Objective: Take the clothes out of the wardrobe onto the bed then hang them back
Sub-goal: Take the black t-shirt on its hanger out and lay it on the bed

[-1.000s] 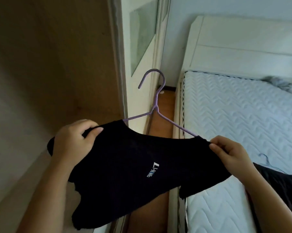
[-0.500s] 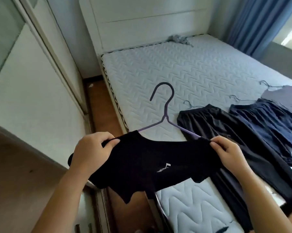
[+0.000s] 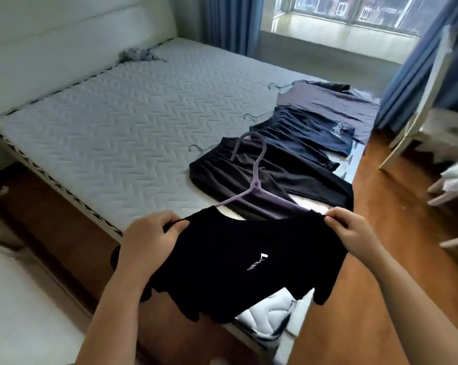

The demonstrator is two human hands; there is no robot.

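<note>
- Both hands grip the shirt (image 3: 235,259): the left hand (image 3: 151,233) has its fingers curled round one shoulder, and the right hand (image 3: 351,230) pinches the other shoulder between thumb and fingers.
- Black with a small white logo, the shirt is held spread out in the air above the near edge of the bed (image 3: 104,122), touching nothing else.
- It hangs on a purple hanger (image 3: 257,177), whose hook rises out of the neck and points away from the person.
- Beyond the shirt, three garments lie in a row along the bed's right side, each overlapping the next: a black garment (image 3: 212,164) nearest, then a navy garment (image 3: 307,133), then a grey garment (image 3: 328,101) farthest off.
- A thin hanger hook shows at the top of each of the three.
- A crumpled grey cloth (image 3: 141,54) lies on the mattress near the white headboard (image 3: 64,46).
- Wooden floor (image 3: 386,206) runs along the bed's right side.
- Blue curtains (image 3: 230,19) frame a window (image 3: 354,9) at the far end.
</note>
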